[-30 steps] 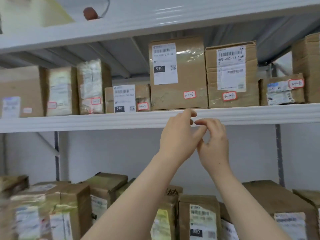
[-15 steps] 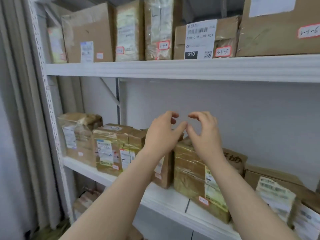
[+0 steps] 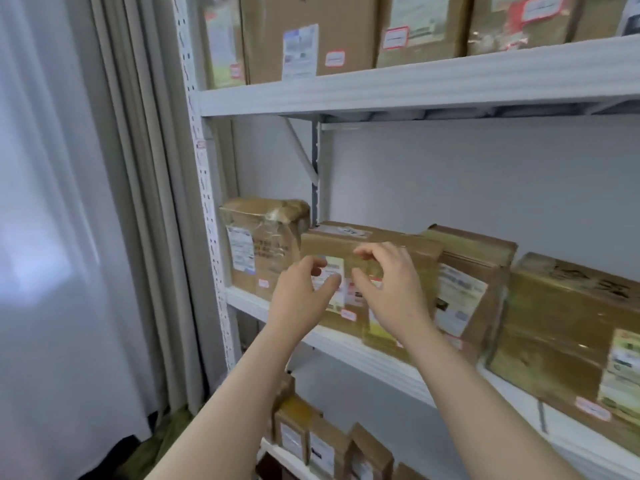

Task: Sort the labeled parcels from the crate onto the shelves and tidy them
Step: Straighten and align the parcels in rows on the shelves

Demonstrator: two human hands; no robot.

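The wide parcel [image 3: 363, 237] is set on the middle shelf [image 3: 363, 355], its labelled face turned outward. Directly in front of the parcel, the left hand [image 3: 301, 296] and right hand [image 3: 391, 289] are held close together. The fingers are half-curled and parted from the thumbs, and nothing is seen to be grasped; whether the parcel is touched cannot be told. A taped box [image 3: 263, 237] is stood just left of the parcel, and a tilted package [image 3: 467, 282] just right of it. If the parcel is dragged or twisted, the tilted package could be tipped off the shelf, and grip could be lost on the glossy tape
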